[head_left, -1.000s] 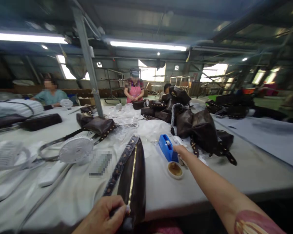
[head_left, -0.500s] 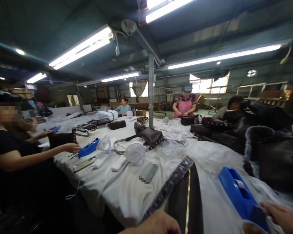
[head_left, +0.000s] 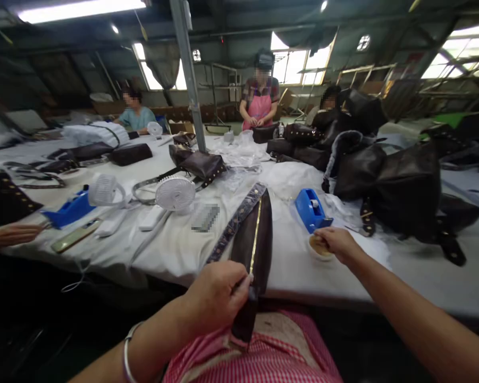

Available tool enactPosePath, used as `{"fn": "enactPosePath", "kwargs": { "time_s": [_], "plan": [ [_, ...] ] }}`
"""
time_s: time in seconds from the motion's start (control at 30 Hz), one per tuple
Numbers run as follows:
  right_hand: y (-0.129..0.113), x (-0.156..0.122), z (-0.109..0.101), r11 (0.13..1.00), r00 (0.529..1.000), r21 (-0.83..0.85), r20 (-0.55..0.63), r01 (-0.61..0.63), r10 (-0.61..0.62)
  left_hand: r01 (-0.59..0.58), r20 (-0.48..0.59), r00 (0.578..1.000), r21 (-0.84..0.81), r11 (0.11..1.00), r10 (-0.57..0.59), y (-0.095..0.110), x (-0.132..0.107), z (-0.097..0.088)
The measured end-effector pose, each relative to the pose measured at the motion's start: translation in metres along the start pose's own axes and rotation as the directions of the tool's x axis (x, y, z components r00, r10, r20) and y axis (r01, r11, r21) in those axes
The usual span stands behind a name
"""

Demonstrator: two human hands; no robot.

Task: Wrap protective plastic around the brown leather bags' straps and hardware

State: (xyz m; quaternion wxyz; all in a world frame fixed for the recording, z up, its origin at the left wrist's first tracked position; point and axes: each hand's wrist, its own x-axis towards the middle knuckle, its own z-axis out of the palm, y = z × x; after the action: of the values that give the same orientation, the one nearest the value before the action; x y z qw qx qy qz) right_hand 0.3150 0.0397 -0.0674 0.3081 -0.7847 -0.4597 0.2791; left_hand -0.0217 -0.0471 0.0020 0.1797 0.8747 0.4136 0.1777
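Note:
A dark brown leather handbag (head_left: 264, 242) with a gold zipper stands on edge before me, its lower end against my lap. My left hand (head_left: 223, 290) is closed on the bag near the lower end of the zipper, and a small pale bit shows at the fingertips. A patterned strap (head_left: 235, 226) in clear film runs along the bag's left side. My right hand (head_left: 337, 242) has its fingers pressed together at the rim of a small bowl (head_left: 321, 256) with a yellowish-brown inside. What those fingers hold, if anything, is hidden. A blue tape dispenser (head_left: 309, 210) stands just beyond the bowl.
Several dark bags (head_left: 406, 175) are heaped at the right. A white fan (head_left: 175, 192), a pixelated flat object (head_left: 206, 217), a phone (head_left: 75, 235) and another blue dispenser (head_left: 69, 209) lie leftward. A co-worker's hand (head_left: 18, 234) reaches in at left; a person in a pink apron (head_left: 259, 110) stands opposite.
My view has tilted down and swung right, bringing both forearms and the bowl into full sight. The right hand is now at the bowl's rim, close to the dispenser as before.

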Motion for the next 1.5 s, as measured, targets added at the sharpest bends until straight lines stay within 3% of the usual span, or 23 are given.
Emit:
{"fn": "enactPosePath", "kwargs": {
  "time_s": [0.1,0.13,0.2,0.27,0.37,0.6,0.73,0.87,1.13,1.37,1.5],
  "plan": [
    [-0.024,-0.046,0.009,0.976,0.952,0.219,0.298,0.000,-0.067,-0.110,-0.071,0.990,0.183,0.977,0.125,0.003,-0.004,0.009],
    [-0.036,-0.064,0.011,0.925,0.872,0.377,0.469,-0.052,-0.142,-0.133,-0.089,0.983,0.246,0.960,0.159,0.005,-0.005,0.012],
    [-0.058,-0.099,0.016,0.832,0.699,0.522,0.666,-0.188,-0.260,-0.163,-0.122,0.968,0.353,0.921,0.218,0.009,-0.007,0.016],
    [-0.074,-0.126,0.020,0.788,0.596,0.539,0.750,-0.298,-0.288,-0.187,-0.147,0.952,0.418,0.889,0.269,0.012,-0.010,0.018],
    [-0.085,-0.144,0.028,0.782,0.538,0.499,0.803,-0.374,-0.255,-0.215,-0.171,0.931,0.460,0.861,0.324,0.015,-0.014,0.019],
    [-0.092,-0.147,0.042,0.863,0.571,0.359,0.814,-0.355,-0.104,-0.228,-0.171,0.918,0.511,0.829,0.357,0.016,-0.019,0.021],
    [-0.095,-0.154,0.046,0.863,0.602,0.338,0.797,-0.374,-0.051,-0.230,-0.162,0.919,0.520,0.823,0.359,0.017,-0.022,0.023],
    [-0.093,-0.158,0.049,0.830,0.641,0.388,0.766,-0.400,-0.049,-0.205,-0.199,0.915,0.520,0.830,0.350,0.019,-0.024,0.024],
    [-0.088,-0.158,0.046,0.821,0.626,0.414,0.774,-0.392,-0.091,-0.125,-0.296,0.917,0.426,0.896,0.268,0.012,-0.030,0.037],
    [-0.080,-0.157,0.035,0.860,0.601,0.376,0.792,-0.346,-0.105,-0.108,-0.109,0.978,0.454,0.884,0.175,0.019,-0.025,0.024],
    [-0.081,-0.160,0.032,0.874,0.621,0.372,0.776,-0.312,-0.109,0.009,-0.049,0.999,0.271,0.962,0.004,0.022,-0.017,0.011]
  ]
}}
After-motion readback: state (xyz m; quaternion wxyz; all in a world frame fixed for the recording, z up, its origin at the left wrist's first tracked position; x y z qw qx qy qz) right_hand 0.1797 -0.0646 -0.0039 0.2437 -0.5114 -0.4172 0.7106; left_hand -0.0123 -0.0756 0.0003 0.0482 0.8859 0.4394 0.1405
